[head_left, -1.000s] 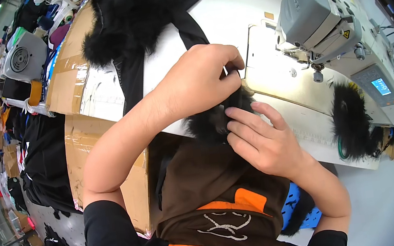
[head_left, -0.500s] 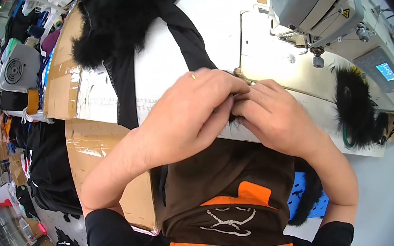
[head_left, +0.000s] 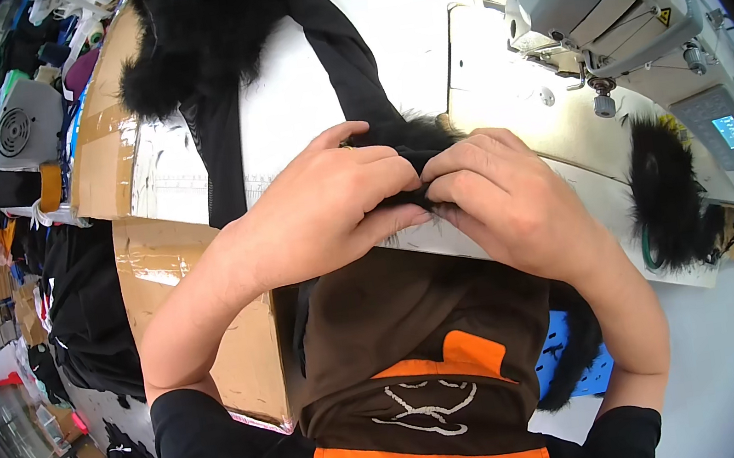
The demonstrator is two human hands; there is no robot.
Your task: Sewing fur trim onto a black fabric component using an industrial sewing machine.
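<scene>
A black garment with fluffy fur trim [head_left: 220,26] lies over the far left of the white sewing table [head_left: 284,92]. One of its smooth black fabric strips [head_left: 347,60] runs toward me and ends between my hands. My left hand [head_left: 339,191] pinches the black fabric, thumb under and fingers over it. Close against it, my right hand [head_left: 497,193] pinches the same piece with thumb and fingertips. Black fur [head_left: 430,131] sticks out just beyond the fingertips. Part of the held edge is hidden by my fingers.
A grey sewing machine [head_left: 606,3] stands at the right, its metal plate [head_left: 497,91] lit. A black fur strip [head_left: 663,190] hangs at the table's right edge. Taped cardboard [head_left: 188,280] borders the left side. A grey fan-like box [head_left: 24,126] sits farther left.
My left hand has shifted slightly left and its fingers have spread along the fabric. More of the black fabric and fur now shows between and beyond my hands.
</scene>
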